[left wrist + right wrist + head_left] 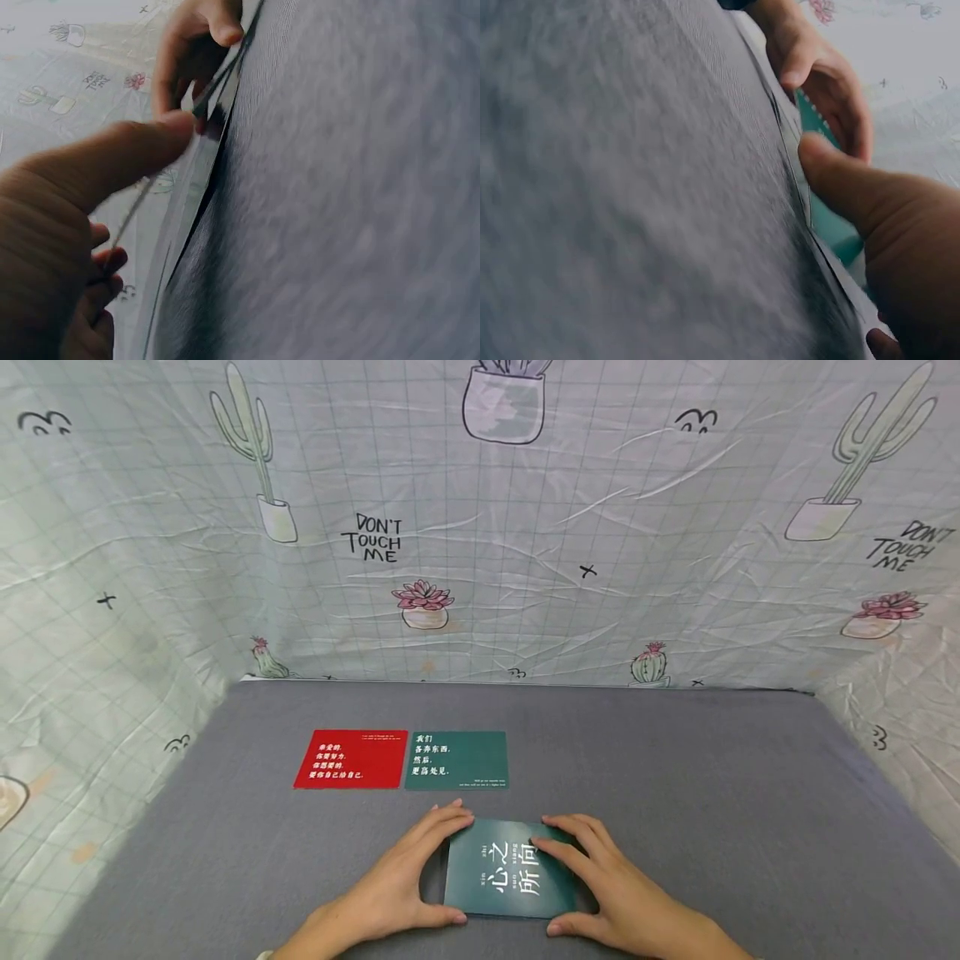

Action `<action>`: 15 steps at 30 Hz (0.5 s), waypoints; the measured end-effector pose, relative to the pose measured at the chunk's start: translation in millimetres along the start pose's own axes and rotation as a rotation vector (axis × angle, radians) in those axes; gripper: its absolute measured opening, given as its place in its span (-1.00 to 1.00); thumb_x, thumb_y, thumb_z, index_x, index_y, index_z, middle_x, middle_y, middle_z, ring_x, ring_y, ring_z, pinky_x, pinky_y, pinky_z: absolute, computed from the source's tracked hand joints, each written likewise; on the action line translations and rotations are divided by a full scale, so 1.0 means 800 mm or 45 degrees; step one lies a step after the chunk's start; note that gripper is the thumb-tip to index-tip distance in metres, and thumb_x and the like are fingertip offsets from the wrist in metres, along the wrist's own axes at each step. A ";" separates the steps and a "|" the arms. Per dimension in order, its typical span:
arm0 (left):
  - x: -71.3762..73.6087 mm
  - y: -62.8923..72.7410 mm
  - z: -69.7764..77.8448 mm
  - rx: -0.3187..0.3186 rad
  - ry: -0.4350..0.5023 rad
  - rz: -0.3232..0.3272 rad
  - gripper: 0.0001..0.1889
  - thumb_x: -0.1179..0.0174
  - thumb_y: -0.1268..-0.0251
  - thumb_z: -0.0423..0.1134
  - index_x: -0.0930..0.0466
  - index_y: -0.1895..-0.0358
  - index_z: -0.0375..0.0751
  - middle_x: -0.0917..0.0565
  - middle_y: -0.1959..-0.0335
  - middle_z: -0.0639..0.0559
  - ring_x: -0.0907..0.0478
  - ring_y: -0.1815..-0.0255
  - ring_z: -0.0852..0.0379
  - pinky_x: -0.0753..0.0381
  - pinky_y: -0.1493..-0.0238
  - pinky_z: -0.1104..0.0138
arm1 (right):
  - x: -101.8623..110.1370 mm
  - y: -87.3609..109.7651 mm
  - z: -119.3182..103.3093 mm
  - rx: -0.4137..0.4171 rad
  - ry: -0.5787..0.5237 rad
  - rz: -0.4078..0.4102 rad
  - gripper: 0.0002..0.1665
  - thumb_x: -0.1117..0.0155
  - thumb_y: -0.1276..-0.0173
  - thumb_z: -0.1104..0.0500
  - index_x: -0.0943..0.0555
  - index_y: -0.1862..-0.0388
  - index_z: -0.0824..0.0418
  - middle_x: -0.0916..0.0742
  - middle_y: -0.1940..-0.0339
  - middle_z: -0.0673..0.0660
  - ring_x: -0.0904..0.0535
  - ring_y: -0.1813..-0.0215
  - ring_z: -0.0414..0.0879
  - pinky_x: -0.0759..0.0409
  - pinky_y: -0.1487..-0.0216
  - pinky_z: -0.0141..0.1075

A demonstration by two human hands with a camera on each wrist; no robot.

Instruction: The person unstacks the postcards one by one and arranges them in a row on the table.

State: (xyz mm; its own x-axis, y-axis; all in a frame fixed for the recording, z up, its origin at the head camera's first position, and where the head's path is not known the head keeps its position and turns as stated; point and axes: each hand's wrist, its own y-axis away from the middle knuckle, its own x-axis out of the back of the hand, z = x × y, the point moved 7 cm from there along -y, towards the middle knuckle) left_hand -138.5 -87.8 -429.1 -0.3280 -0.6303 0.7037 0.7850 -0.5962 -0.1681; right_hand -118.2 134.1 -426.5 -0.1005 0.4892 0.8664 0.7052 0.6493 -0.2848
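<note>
A dark teal card (510, 885) with large white Chinese characters, turned sideways, is between both hands near the table's front. My left hand (401, 877) holds its left side, with the thumb at the near corner and the fingers at the far corner. My right hand (611, 881) grips its right side: thumb at the near edge, one finger at the far edge, and another finger lying on its face. The right wrist view shows the teal card (829, 225) thin and nearly edge-on. Beyond the hands lie a red card (356, 768) and a green card (465, 764) with white text.
The red and green cards lie side by side, left of centre. A grey cloth covers the table (675, 768). Behind it and along both sides hangs a pale grid-patterned curtain (525, 527) printed with cacti and words.
</note>
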 end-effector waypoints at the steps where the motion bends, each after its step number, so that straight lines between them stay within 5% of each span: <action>1: 0.002 -0.001 0.001 -0.015 -0.003 0.014 -0.02 -0.55 0.19 0.02 -0.22 -0.41 0.07 -0.18 -0.46 0.07 -0.05 -0.47 -0.05 -0.34 -0.24 -0.08 | 0.002 -0.001 0.000 0.000 0.005 0.000 -0.04 -0.34 -0.11 -0.32 -0.26 -0.44 -0.07 -0.27 -0.43 0.06 -0.11 -0.38 -0.07 -0.53 -0.08 -0.04; 7: 0.015 -0.008 0.009 -0.130 -0.024 0.081 -0.05 -0.52 0.15 0.07 -0.24 -0.39 0.03 -0.23 -0.43 0.05 -0.07 -0.47 0.00 -0.27 -0.28 -0.09 | 0.018 -0.005 0.003 0.029 0.058 0.022 -0.02 -0.36 -0.08 -0.32 -0.28 -0.44 -0.02 -0.27 -0.43 0.11 -0.10 -0.39 -0.02 -0.54 -0.06 0.00; 15: 0.022 -0.024 0.016 -0.163 -0.028 0.101 -0.10 -0.51 0.11 0.04 -0.26 -0.37 0.02 -0.24 -0.43 0.06 -0.06 -0.47 0.03 -0.26 -0.28 -0.10 | 0.032 -0.010 0.008 0.066 0.174 0.026 -0.09 -0.32 -0.17 -0.29 -0.29 -0.42 0.02 -0.30 -0.41 0.13 -0.14 -0.37 0.01 -0.54 -0.06 0.01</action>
State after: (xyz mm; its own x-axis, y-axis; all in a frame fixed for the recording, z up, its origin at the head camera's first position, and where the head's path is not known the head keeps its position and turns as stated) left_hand -152.4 -80.9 -404.6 -0.2549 -0.6676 0.6995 0.7342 -0.6044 -0.3093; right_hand -130.7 145.3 -404.7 0.0124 0.4213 0.9068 0.6684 0.6710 -0.3209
